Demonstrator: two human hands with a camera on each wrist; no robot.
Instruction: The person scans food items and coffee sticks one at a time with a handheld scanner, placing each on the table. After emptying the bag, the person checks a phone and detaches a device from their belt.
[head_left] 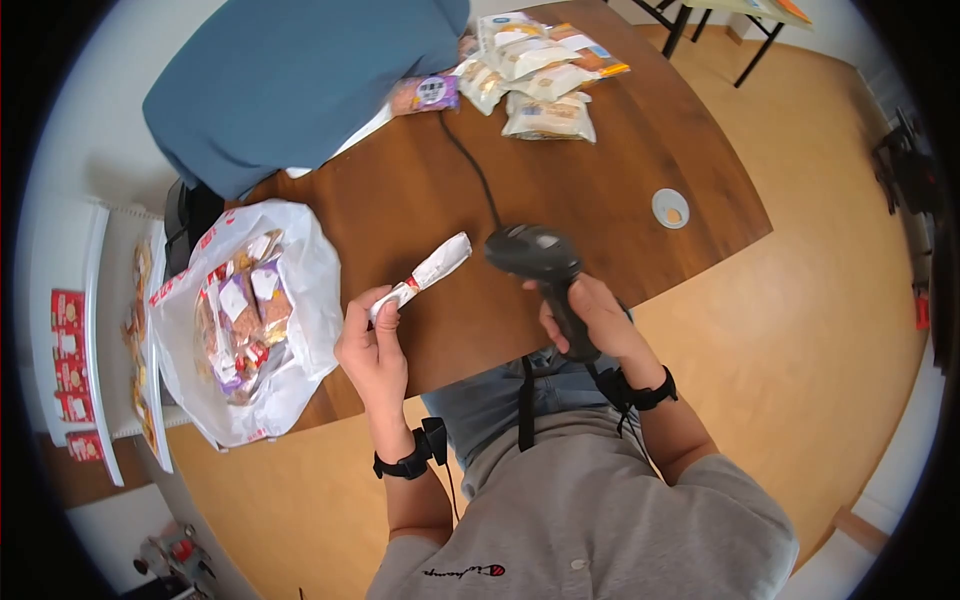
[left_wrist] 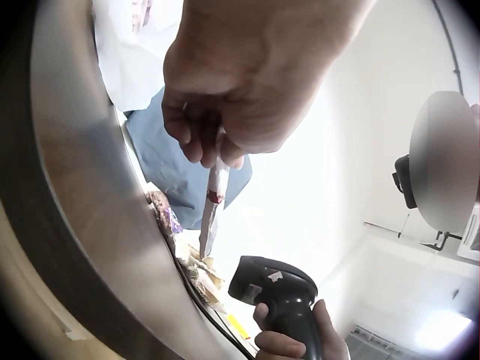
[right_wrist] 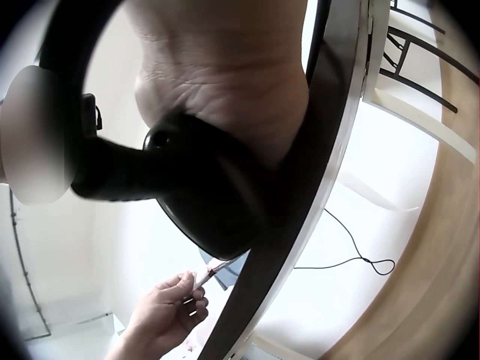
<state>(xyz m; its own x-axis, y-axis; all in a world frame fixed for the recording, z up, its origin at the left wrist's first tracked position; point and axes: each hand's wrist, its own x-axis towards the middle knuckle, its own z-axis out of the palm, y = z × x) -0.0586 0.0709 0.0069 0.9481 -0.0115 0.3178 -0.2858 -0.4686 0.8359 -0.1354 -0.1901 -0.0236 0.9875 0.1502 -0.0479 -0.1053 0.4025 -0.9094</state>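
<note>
My left hand [head_left: 373,352] pinches one end of a slim white-wrapped packet [head_left: 440,262] between thumb and fingers, over the table's near side. Red print shows near the middle of the packet, also seen in the left wrist view, where the packet [left_wrist: 212,214] points away from the hand. My right hand [head_left: 600,318] grips the handle of a black barcode scanner [head_left: 530,250], its head turned towards the packet and apart from it. A cable runs from the scanner back across the table. In the right wrist view, the dark scanner handle [right_wrist: 202,202] covers much of the palm.
A white plastic bag [head_left: 322,330] of packaged snacks stands on the left. Several bagged snacks [head_left: 550,115] and a purple packet [head_left: 425,94] lie at the back, beside a blue cloth [head_left: 310,80]. A small round lid-like thing [head_left: 671,209] is near the right edge.
</note>
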